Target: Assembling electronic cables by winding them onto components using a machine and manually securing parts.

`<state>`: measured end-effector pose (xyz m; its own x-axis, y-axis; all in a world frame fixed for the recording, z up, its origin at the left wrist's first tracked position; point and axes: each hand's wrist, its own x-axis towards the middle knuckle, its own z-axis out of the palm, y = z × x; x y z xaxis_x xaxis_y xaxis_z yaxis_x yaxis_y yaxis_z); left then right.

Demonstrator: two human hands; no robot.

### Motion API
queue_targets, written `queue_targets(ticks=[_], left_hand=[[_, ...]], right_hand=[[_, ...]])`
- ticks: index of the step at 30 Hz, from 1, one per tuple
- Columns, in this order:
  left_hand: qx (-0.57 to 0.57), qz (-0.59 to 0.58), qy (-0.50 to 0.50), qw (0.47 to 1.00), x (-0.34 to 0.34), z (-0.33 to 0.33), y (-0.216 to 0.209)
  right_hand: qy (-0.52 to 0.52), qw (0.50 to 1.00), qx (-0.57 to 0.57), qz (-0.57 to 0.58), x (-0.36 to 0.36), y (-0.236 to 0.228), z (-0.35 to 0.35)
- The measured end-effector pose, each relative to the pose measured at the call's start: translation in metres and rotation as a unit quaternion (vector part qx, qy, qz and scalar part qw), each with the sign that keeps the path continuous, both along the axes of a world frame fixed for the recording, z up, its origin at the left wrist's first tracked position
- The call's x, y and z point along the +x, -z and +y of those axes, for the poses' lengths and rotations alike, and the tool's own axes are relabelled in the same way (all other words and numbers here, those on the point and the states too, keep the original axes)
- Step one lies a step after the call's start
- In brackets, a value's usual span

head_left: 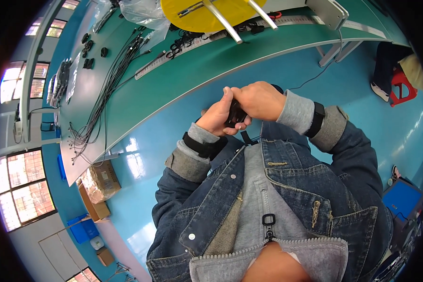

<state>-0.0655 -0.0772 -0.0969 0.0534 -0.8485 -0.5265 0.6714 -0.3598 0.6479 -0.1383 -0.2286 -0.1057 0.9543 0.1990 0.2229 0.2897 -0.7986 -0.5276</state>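
Note:
In front of my chest, just off the table's near edge, my left hand (217,115) is closed around a small black object (235,114). Its thumb points up and its fingertips curl under the object. My right hand (260,100) presses in from the other side, its fingers bent over the object's upper part. The hands meet and cover much of the object, so its exact kind cannot be made out. Both wrists carry black bands.
The green table (174,80) holds a bundle of black cables (109,82), a long steel ruler (192,46), a yellow disc (183,16) with metal rods, small black coils (87,45) and clear plastic bags (143,14). A cardboard box (105,178) stands below left. Far right are a red stool (404,89) and another person's shoe (379,91).

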Motion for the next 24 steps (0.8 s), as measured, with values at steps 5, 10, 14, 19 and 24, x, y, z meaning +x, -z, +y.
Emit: queue_targets(ticks=[5,10,14,19,24], left_hand=[[-0.023,-0.041,-0.013,0.999,-0.009,0.003,0.001],[-0.029,-0.040,0.013,0.999,-0.007,0.002,0.013],[-0.029,-0.056,-0.020,0.998,-0.007,0.004,0.022],[-0.079,-0.066,-0.098,0.990,-0.009,0.004,0.027],[-0.046,-0.104,-0.073,0.991,-0.010,0.003,0.022]], right_hand=[[-0.052,0.997,-0.055,-0.016,-0.007,0.009,-0.002],[-0.019,0.998,-0.028,0.048,-0.010,0.005,-0.003],[-0.035,0.987,0.143,0.061,-0.010,0.004,-0.009],[0.057,0.978,0.140,-0.145,-0.024,0.002,-0.006],[0.013,0.981,0.175,-0.085,-0.032,0.009,-0.002]])
